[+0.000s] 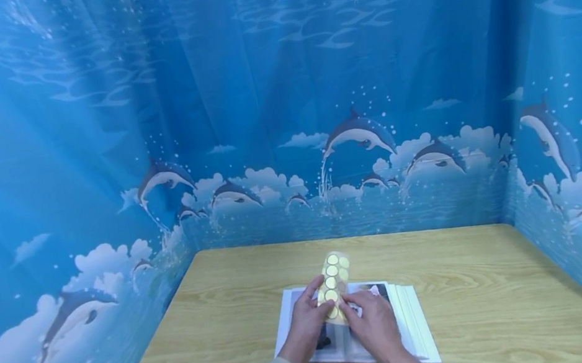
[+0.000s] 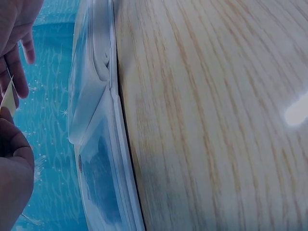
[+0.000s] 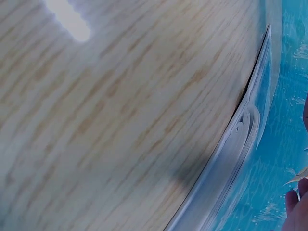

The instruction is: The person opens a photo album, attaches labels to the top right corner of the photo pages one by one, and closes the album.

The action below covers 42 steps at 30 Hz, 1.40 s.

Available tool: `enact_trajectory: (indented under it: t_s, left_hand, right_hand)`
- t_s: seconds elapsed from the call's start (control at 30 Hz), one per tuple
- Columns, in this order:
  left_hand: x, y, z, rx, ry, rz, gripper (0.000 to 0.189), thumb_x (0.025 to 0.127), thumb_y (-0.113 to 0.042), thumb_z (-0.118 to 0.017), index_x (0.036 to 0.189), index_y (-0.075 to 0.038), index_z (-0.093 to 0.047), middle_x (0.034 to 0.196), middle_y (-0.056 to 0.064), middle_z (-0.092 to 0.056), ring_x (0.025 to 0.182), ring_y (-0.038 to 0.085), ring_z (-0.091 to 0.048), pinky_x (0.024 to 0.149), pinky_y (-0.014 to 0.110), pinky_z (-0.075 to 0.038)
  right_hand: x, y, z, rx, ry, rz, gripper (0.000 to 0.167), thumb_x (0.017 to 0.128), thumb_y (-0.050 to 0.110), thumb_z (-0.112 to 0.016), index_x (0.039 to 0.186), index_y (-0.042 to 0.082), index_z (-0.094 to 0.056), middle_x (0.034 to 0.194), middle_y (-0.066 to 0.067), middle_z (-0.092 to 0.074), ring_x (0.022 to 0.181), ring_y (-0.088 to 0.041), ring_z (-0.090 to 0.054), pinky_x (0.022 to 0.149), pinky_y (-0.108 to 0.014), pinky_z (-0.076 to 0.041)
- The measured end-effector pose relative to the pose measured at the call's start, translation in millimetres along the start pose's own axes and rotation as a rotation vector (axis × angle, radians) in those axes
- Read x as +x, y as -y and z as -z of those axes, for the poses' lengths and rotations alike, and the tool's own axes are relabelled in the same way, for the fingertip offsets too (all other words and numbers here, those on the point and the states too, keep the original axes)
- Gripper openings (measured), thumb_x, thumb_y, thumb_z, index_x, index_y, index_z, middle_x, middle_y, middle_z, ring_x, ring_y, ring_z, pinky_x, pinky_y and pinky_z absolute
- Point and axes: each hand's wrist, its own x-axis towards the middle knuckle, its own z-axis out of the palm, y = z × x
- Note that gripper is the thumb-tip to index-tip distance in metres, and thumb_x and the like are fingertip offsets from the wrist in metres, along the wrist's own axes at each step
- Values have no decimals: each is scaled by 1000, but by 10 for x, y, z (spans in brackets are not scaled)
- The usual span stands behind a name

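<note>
A sheet of round pale-yellow stickers [image 1: 331,271] is held up over an open book [image 1: 344,349] with glossy, picture-printed pages. My left hand [image 1: 306,323] grips the sheet by its left side, thumb across the front. At the lower right edge, my right hand [image 1: 373,321] pinches the sheet between thumb and fingertips. One round spot near those fingertips looks greyer than the yellow circles. In the left wrist view the sticker sheet [image 2: 8,98] appears edge-on between the hands. Only a sliver of the sheet [image 3: 301,176] enters the right wrist view.
The book lies on a wood-grain table [image 1: 221,317], its pages stacked thicker on the right. Bowed pages [image 2: 96,72] show from the side in the left wrist view. A blue curtain [image 1: 265,85] with dolphins surrounds the table at the back and both sides.
</note>
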Motion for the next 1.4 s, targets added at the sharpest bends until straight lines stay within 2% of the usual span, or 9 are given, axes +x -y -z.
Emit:
enact_trajectory:
  t_s: [0.13,0.27,0.43,0.57,0.67,0.9,1.1,1.2,1.4]
  left_hand:
    - [-12,20,5,-16,18,-23,52,89,7,-61,139,-1,-53,133,27,-57,107,27,-65,87,31,-57]
    - [-18,17,8,-1,20,-30,49,88,7,-62,136,0,-55,131,25,-59,105,26,-65,86,31,-57]
    - [-22,-11,-2,73,0,-24,48,86,2,-67,133,-3,-60,141,19,-53,119,27,-57,93,32,-53]
    - [-21,-27,-13,100,-5,-18,47,85,0,-69,132,-3,-61,138,19,-56,110,21,-60,90,30,-54]
    - [-22,-27,-15,96,-1,-15,48,85,0,-69,132,-1,-60,132,20,-60,101,19,-65,86,29,-56]
    - [-33,-3,-11,80,19,-6,49,86,0,-68,134,1,-57,130,22,-61,105,24,-66,89,30,-56]
    - [-31,14,12,74,25,-9,50,87,2,-67,136,0,-56,125,21,-64,96,20,-67,84,29,-57]
    - [-27,15,24,58,25,-1,51,87,3,-66,136,-2,-56,121,19,-66,92,18,-67,82,29,-57]
    - [-24,1,39,38,31,28,53,87,2,-65,139,-5,-54,119,15,-67,91,19,-67,82,30,-58]
  right_hand:
    - [-6,-1,2,7,-13,-12,21,86,22,-76,104,11,-77,101,-3,-71,96,-25,-65,91,-49,-49]
    - [-5,-12,-3,0,-31,6,22,85,25,-77,102,11,-77,100,-2,-71,93,-23,-65,88,-48,-50]
    - [10,-19,-4,-8,-51,17,21,83,26,-79,99,12,-78,96,-1,-71,90,-22,-65,89,-47,-49]
    - [26,-23,-15,-20,-94,47,16,81,23,-81,93,12,-78,91,0,-71,84,-21,-65,87,-48,-48]
    - [26,-27,-28,-26,-105,62,13,82,19,-80,92,10,-78,90,-1,-72,84,-23,-66,91,-52,-47]
    - [18,-15,-16,-14,-45,1,12,87,16,-74,95,8,-77,96,-7,-73,95,-28,-68,104,-61,-38]
    - [16,-9,-6,-15,-39,-1,10,89,15,-72,94,8,-76,94,-4,-73,90,-27,-67,95,-54,-47]
    - [20,10,6,31,-32,-67,11,89,15,-72,97,8,-76,95,-4,-72,89,-25,-67,85,-48,-53]
    - [92,-1,61,273,49,-384,36,95,23,-66,122,-1,-65,105,-10,-69,96,-27,-66,82,-41,-57]
